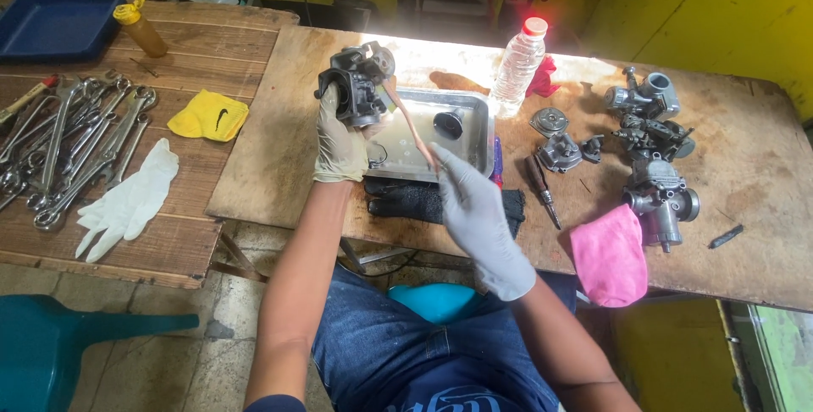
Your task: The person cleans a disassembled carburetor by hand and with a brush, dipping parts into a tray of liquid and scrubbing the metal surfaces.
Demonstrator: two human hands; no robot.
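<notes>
My left hand (340, 143), in a pale glove, holds a black carburetor body (356, 82) up above the bench. A thin reddish tube (408, 120) runs from the carburetor down to my right hand (476, 213), which wears a white glove and pinches the tube's lower end. Both hands hover over a metal tray (474, 137) that holds a small black round part (448, 124). A dark cloth (415, 200) lies under the tray's near edge.
A clear plastic bottle (517, 65) stands behind the tray. Several carburetor parts (652, 149), a screwdriver (540, 188) and a pink rag (608, 255) lie to the right. On the left bench are wrenches (76, 145), a white glove (127, 200), a yellow cloth (208, 116) and a blue tray (55, 22).
</notes>
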